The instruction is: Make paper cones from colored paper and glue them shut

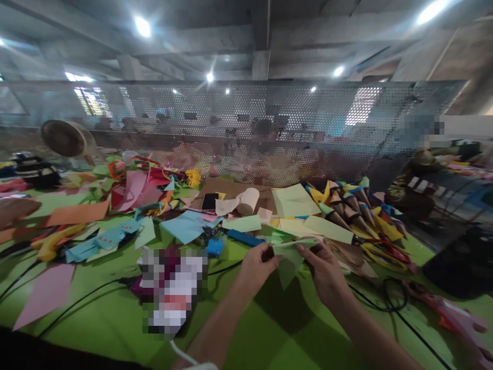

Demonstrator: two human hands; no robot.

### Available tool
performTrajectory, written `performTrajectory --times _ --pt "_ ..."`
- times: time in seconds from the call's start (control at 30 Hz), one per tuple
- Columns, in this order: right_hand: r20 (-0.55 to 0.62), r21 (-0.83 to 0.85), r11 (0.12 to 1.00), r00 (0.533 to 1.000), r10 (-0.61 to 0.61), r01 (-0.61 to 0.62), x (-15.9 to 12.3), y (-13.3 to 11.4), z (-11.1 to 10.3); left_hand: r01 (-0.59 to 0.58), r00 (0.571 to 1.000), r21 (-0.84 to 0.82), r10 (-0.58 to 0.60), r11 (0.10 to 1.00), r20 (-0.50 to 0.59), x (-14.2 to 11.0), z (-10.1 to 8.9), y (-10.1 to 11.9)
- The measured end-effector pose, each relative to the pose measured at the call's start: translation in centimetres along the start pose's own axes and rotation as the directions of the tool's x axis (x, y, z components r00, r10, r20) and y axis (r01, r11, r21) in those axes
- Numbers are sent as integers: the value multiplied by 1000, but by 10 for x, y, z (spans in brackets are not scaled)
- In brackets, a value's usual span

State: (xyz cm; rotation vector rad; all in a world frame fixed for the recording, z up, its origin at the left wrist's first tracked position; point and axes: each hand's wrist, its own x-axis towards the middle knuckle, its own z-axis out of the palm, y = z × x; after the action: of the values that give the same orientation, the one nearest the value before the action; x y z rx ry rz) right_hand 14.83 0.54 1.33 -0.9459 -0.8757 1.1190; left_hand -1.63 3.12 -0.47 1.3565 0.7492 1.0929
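A light green sheet [289, 259], folded and looking like paper or felt, hangs between both hands above the green tabletop [292, 339]. My left hand [259, 264] pinches its left edge, thumb against fingers. At the right edge, my right hand [319, 259] grips it the same way. The sheet's lower part narrows to a point. Just beyond my left hand lies a blue stick-like tool [244, 238], with a blue block [214, 247] beside it. Scissors with yellow handles [381, 256] rest to the right of my right hand.
A pixelated phone-like object [179, 293] with a white cable lies front left. A yellow glue gun [57, 242] is farther left. Coloured sheets pile at the back, near a paper roll [248, 201] and several cones [352, 205]. Black cables cross the table; pink scissors [450, 313] lie right.
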Motion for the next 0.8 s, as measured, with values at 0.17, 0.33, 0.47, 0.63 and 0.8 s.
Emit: performTrajectory --times 0.17,0.33,0.47,0.63,0.8 --pt "-2 -89 996 1000 -4 4 2 -4 -2 -58 997 150 65 987 -41 -1 -3 2" --pt "24 -220 975 1000 -14 19 6 -5 -7 -69 992 179 87 981 -96 -1 -5 5" --pt "101 -309 951 995 11 21 6 -5 -8 -46 985 225 81 973 -149 -1 -6 6" --pt "230 -441 892 973 1 103 4 -2 -9 -86 983 303 130 949 -129 -1 -6 7" --pt "214 -509 847 976 -46 152 4 0 -10 -73 990 282 105 957 -99 -1 -5 9"
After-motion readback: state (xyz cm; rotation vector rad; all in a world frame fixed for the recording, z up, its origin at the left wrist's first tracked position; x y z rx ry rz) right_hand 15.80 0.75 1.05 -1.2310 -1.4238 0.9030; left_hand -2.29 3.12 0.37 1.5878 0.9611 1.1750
